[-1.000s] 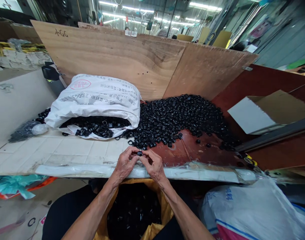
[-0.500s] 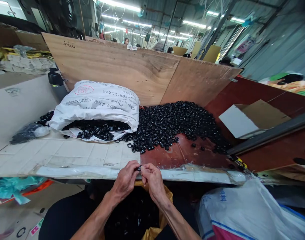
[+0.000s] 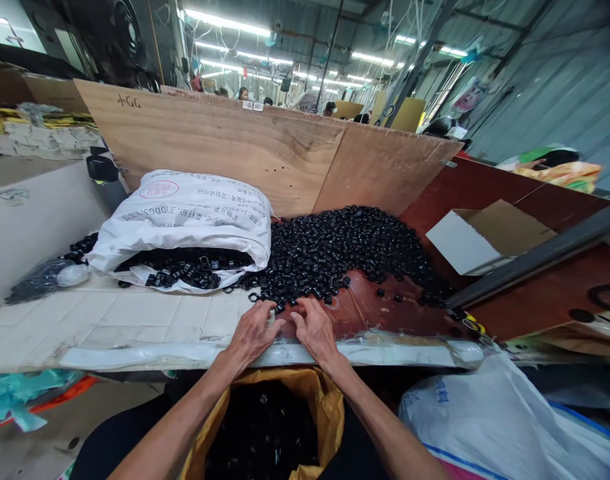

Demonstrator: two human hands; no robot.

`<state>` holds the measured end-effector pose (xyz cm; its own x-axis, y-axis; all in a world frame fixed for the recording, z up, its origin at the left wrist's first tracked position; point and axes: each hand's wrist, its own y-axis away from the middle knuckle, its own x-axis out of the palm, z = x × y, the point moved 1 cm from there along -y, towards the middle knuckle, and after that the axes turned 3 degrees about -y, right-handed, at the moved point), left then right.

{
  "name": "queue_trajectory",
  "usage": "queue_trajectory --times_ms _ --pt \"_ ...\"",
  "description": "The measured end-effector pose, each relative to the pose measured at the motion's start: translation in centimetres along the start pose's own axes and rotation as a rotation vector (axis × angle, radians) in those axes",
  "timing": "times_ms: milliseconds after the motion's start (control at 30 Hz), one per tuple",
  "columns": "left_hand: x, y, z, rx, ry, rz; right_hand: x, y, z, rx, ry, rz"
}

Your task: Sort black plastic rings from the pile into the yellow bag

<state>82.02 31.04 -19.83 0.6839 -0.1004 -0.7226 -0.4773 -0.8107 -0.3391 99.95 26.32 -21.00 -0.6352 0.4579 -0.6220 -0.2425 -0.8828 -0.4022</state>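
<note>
My left hand [image 3: 255, 331] reaches over the table's front part, its fingers and thumb apart, fingertips at the near edge of a heap of small black plastic rings [image 3: 345, 243]. Beside it, my right hand [image 3: 315, 328] is likewise open, with its fingertips at the same edge of the heap. I see nothing held in either hand. Whether the fingertips touch the rings is hard to make out. Below my wrists, a yellow sack [image 3: 329, 400] stands open between my legs, with many dark pieces inside.
A white woven bag [image 3: 199, 207] lies on the left, its mouth spilling black rings. Wooden boards [image 3: 225, 133] wall the back. At right are an open carton [image 3: 465, 243], a dark metal bar [image 3: 535, 257] and a large white plastic bag [image 3: 475, 413]. People are in the background.
Both hands have moved forward from the table's edge to the heap and opened. The small black piece that was between their fingertips is no longer seen there. The view has shifted slightly.
</note>
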Motion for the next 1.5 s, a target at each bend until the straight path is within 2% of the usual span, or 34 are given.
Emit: queue_trajectory --times_ms 100,200,267,400,533,600,767,933,1133,1267,1500 --pt "2.6 -2.0 -0.2 -0.042 -0.158 0.001 1.2 -1.5 -1.2 -0.073 0.157 0.036" --pt "3.5 -2.5 -0.2 -0.098 -0.164 0.000 1.9 -1.4 -1.6 -0.033 0.225 0.010" --pt "3.2 -2.3 0.0 -0.145 -0.135 0.006 2.0 -1.1 -1.6 -0.033 0.222 -0.006" --pt "1.8 -1.2 0.8 -0.214 -0.100 0.025 1.9 -1.0 -1.6 -0.081 0.173 0.046" --pt "1.5 0.2 1.8 -0.151 0.008 -0.053 1.6 -1.0 -1.8 -0.087 -0.013 0.000" --pt "1.8 0.5 1.9 -0.083 0.003 -0.044 1.2 -1.0 -1.9 -0.069 -0.130 -0.006" --pt "2.6 -0.1 1.2 0.027 -0.140 0.039 0.2 -0.8 -1.6 -0.051 -0.365 0.100" --pt "2.6 0.1 1.2 0.001 -0.090 -0.005 -0.1 -0.5 -1.1 -0.057 -0.491 0.180" --pt "2.6 0.4 1.8 0.070 0.125 -0.016 -0.4 -0.7 -0.4 -0.194 -0.502 0.196" --pt "2.6 0.3 1.9 0.136 0.252 -0.034 -0.2 -0.7 -0.7 -0.187 -0.482 0.190" --pt "2.3 0.3 2.0 0.100 0.403 -0.026 -0.3 -0.6 -0.7 -0.195 -0.486 0.194"
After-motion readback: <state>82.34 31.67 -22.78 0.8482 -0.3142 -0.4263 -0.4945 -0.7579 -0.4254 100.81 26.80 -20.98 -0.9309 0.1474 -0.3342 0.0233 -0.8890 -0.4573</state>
